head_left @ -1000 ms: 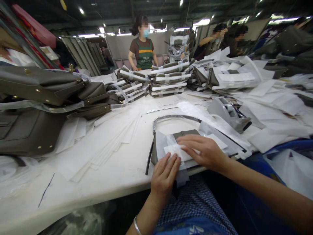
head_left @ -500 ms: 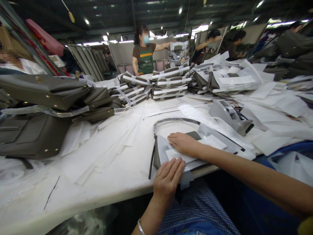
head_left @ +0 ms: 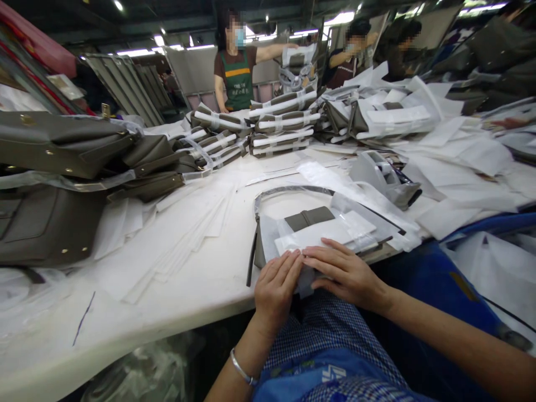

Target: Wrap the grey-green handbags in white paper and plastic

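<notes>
A dark olive bag [head_left: 309, 218], partly covered by white padding sheets [head_left: 335, 231] and clear film, lies at the near edge of the white table [head_left: 167, 318]. Its film-wrapped handle [head_left: 293, 191] arches away on the far side. My left hand [head_left: 276, 287] rests on the near left part of the padding, fingers flat and side by side. Beside it, fingertips almost touching, my right hand [head_left: 345, 273] lies on the near edge of the padding with its fingers stretched out and the thumb apart.
Stacked olive bags [head_left: 46, 223] stand at the left. Wrapped bags [head_left: 285, 125] are piled at the back, before a person in a green apron [head_left: 238, 81]. Loose white sheets [head_left: 460, 184] lie right, above a blue container [head_left: 460, 285]. A grey item [head_left: 377, 176] lies behind the bag.
My right hand has drawn back from the top of the padding to its near edge, beside my left hand. More of the bag's olive part shows. The view has shifted slightly.
</notes>
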`<state>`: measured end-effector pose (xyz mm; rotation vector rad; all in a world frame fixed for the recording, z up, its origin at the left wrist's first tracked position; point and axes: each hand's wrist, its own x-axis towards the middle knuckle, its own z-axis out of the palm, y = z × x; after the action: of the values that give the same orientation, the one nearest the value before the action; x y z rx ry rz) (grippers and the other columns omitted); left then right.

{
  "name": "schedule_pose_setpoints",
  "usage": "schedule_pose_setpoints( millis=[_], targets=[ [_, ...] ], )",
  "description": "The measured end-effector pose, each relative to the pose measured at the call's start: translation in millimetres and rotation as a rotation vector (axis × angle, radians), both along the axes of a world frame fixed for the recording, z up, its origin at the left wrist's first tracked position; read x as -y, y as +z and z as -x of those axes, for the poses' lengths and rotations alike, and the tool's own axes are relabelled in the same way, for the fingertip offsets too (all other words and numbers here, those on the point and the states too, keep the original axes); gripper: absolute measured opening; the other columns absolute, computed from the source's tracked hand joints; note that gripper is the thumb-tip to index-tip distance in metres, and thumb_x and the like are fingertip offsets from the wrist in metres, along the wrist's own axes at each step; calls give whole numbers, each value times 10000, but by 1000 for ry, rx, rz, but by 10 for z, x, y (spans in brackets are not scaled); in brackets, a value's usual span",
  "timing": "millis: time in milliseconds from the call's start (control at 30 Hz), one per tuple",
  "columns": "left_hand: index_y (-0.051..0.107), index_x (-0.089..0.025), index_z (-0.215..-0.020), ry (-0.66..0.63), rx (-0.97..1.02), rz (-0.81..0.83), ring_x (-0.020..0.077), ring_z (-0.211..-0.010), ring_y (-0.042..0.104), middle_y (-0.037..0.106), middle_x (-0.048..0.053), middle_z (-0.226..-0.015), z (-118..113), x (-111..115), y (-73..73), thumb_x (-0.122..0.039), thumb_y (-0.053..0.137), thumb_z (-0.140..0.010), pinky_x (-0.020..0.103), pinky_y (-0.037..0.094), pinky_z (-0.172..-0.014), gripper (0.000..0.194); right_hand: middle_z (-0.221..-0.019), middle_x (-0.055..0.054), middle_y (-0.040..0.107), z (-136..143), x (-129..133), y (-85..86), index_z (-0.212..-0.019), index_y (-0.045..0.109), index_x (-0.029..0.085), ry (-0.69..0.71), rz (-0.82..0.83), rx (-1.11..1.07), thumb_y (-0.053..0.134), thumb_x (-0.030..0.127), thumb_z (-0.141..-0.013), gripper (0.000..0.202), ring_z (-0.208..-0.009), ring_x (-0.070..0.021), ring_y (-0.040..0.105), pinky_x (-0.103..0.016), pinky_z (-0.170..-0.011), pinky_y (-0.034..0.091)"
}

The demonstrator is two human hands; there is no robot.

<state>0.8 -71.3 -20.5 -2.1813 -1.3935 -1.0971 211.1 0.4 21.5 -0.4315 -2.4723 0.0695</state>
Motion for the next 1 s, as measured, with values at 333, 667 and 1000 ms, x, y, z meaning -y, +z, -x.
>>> schedule_pose_setpoints(
  millis=[333,667,1000],
  targets=[
    [553,-171,-1355,-4,30,34,221,-1198,632,694,94,-1258,-10,-19,99,-232,591,-955,378,519,-998,407,-1034,-6,754,70,13,-140,-1099,695,288,27,-34,-208,578,102,-895,300,-1008,-162,682,-439,-1054,493],
    [563,-187,-1354,23,-11,81,236,-1261,585,644,84,-1339,1,-4,71,-201,579,-945,395,503,-1039,410,-937,-20,767,95,85,-150,-1037,705,215,102,-80,-232,592,135,-918,182,-942,-179,681,-367,-860,573],
    [449,-219,-1450,-189,145,520,215,-1333,519,569,59,-1432,195,89,559,-262,561,-925,423,477,-1095,539,-940,-25,764,69,0,-210,-1053,703,206,148,-87,-265,622,156,-905,176,-974,-167,672,-338,-847,563]
  ],
)
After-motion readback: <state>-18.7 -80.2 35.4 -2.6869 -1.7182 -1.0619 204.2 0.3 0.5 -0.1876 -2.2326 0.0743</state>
